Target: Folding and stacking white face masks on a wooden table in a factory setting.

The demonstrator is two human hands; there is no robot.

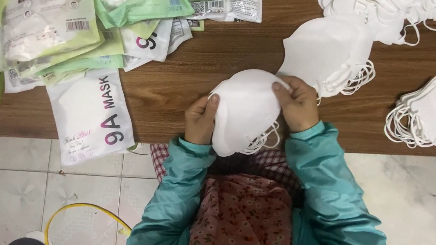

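Head view: our left hand and right hand grasp a stack of white face masks over the table's near edge; we'd best square the edges, ear loops tucked together.

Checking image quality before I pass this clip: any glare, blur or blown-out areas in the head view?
Head view: even, soft light with faint shadows; sharp focus on both hands; the stack of white fabric masks they hold is nearly blown out; mild sheen on the green-and-white plastic packets; dim top-left corner.
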